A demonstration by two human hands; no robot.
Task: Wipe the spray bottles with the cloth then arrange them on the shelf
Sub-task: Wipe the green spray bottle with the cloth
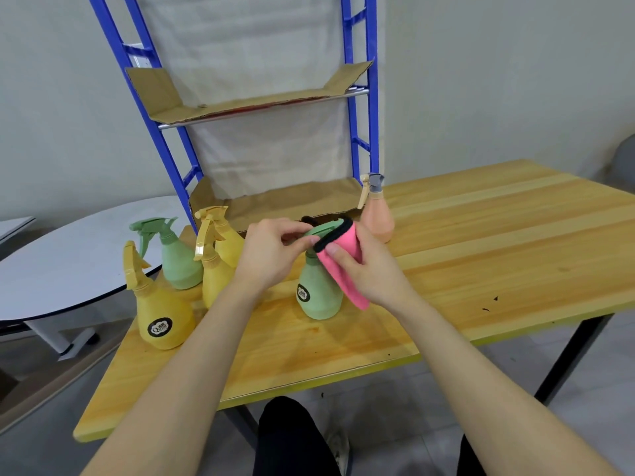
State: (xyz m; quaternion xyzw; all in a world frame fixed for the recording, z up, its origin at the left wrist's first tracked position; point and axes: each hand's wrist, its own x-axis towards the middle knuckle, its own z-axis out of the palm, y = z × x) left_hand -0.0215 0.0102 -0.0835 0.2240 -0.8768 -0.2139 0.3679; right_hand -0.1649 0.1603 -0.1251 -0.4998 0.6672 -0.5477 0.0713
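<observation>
A green spray bottle [318,293] stands on the wooden table [481,255] in front of me. My left hand [271,252] pinches its spray head. My right hand [364,266] holds a pink cloth [340,269] with a black edge, wrapped over the head's right side. To the left stand a yellow bottle [161,314], a second green bottle [178,262] and two more yellow bottles [216,269]. A peach bottle [378,218] with a grey nozzle stands by the shelf's right post. The blue shelf [357,97] has cardboard on both levels and holds no bottles.
A white rounded table [68,262] sits lower at the left. Part of a grey chair [623,159] shows at the far right. My knees [292,441] are under the table's front edge. The wall is close behind the shelf.
</observation>
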